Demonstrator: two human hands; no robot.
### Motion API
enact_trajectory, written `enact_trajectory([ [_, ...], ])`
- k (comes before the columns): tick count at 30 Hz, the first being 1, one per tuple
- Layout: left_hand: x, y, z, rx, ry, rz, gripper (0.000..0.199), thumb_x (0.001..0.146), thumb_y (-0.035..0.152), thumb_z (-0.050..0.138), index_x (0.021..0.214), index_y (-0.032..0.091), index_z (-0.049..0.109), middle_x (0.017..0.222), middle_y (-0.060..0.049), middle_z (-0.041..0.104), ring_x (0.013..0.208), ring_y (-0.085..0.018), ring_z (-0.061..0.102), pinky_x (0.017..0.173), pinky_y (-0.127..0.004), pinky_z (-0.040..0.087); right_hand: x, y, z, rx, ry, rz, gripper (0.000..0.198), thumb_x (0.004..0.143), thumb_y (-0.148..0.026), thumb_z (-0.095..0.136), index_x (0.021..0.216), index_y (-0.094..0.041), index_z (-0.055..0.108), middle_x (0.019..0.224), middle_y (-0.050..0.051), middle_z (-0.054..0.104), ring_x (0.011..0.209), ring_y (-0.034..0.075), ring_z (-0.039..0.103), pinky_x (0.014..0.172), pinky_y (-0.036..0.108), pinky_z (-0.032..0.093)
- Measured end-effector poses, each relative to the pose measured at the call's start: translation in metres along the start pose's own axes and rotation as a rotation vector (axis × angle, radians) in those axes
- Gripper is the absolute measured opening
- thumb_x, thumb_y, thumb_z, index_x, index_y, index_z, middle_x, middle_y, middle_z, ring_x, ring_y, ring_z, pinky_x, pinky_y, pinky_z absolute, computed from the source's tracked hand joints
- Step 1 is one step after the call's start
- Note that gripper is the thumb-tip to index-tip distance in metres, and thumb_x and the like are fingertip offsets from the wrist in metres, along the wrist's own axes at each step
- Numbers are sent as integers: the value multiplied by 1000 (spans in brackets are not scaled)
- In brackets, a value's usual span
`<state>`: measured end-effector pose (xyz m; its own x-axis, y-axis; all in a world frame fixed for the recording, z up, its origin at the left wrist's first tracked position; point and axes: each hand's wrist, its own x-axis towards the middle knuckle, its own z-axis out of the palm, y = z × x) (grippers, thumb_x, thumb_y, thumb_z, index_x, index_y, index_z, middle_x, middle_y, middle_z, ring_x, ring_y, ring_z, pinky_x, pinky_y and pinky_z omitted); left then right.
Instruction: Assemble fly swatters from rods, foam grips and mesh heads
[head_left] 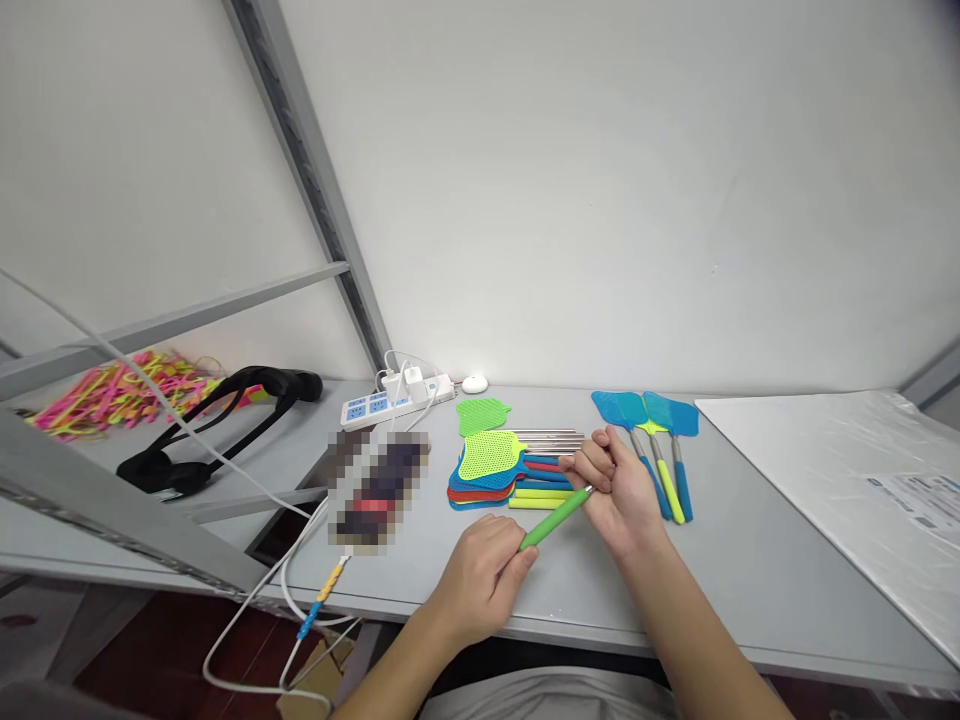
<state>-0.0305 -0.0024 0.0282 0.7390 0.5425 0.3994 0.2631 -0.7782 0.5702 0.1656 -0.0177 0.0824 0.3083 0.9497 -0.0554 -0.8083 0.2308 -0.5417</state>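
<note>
A green fly swatter handle (pixel 556 518) is held slantwise above the front of the table. My left hand (pixel 486 577) is closed around its lower end. At the upper end, where a short metal tip shows, the curled fingers of my right hand (pixel 613 490) close on it; part of that grip is hidden. Just behind lies a stack of perforated swatter heads (pixel 489 456) in yellow, blue and red. Metal rods (pixel 551 437) and loose yellow-green handles (pixel 538 503) lie beside it, partly behind my right hand. A single green swatter head (pixel 482 415) rests farther back.
Three swatters with heads and handles joined (pixel 651 412) lie to the right, near a white wrapped sheet (pixel 810 470). A power strip (pixel 397 400), a blurred phone-like object (pixel 381 495) and cables occupy the left. Beyond a metal shelf post (pixel 315 180) sits a black headset (pixel 225 425).
</note>
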Motion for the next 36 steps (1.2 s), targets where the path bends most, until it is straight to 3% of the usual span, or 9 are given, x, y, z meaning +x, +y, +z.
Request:
enact_trajectory([
  [7,4,23,-12,-215,-121,-349,30,101,41,37,80,21,45,77,0,54,73,-17,49,66,-29,33,3,19,28,-209,-81,83,32,85,-43,67,72,-22,47,50,-14,22,43,7,14,68,28,47],
  [13,8,25,2,-816,120,-608,37,97,57,36,92,21,46,64,7,36,54,-11,31,50,-24,25,12,50,45,-505,-300,303,34,86,-55,60,89,-21,59,66,-4,53,55,10,47,64,28,47],
  [16,8,15,8,-1044,287,-666,44,91,65,41,95,22,45,61,9,28,49,-9,22,45,-23,20,46,40,41,-1123,-562,166,49,98,-58,31,109,-22,61,98,5,65,86,18,62,77,34,51],
  [17,7,12,8,-1053,312,-673,44,91,66,43,95,22,46,60,9,27,48,-9,21,44,-23,19,63,36,37,-1440,-628,37,52,100,-55,20,115,-24,59,108,6,65,98,19,62,84,36,50],
  [18,6,9,8,-1039,315,-677,43,91,65,44,95,22,47,59,9,27,48,-9,21,44,-24,18,82,33,32,-1549,-633,-11,49,100,-54,25,118,-24,58,115,7,64,108,22,59,93,41,47],
  [22,4,-1,3,-928,264,-672,45,89,65,48,90,20,51,59,9,27,50,-9,22,47,-25,16,156,35,11,-1795,-722,-77,55,87,-45,57,132,-14,52,138,20,50,127,35,45,108,52,31],
  [25,5,-9,0,-941,257,-705,51,86,70,48,88,19,53,59,8,28,52,-9,23,48,-25,16,193,43,3,-1912,-894,-41,77,77,-42,67,145,-17,41,148,18,42,135,36,38,110,48,31],
  [31,8,-19,1,-979,214,-789,56,80,74,52,82,18,55,57,5,35,52,-10,28,49,-25,17,218,46,9,-2054,-1056,-54,84,75,-50,68,148,-19,40,144,15,47,128,36,44,103,46,38],
  [36,11,-23,1,-972,235,-784,55,81,73,52,79,19,54,55,5,33,52,-10,28,49,-25,16,215,44,16,-2090,-1111,-100,58,79,-46,64,130,-21,61,131,15,58,115,34,55,96,42,41],
])
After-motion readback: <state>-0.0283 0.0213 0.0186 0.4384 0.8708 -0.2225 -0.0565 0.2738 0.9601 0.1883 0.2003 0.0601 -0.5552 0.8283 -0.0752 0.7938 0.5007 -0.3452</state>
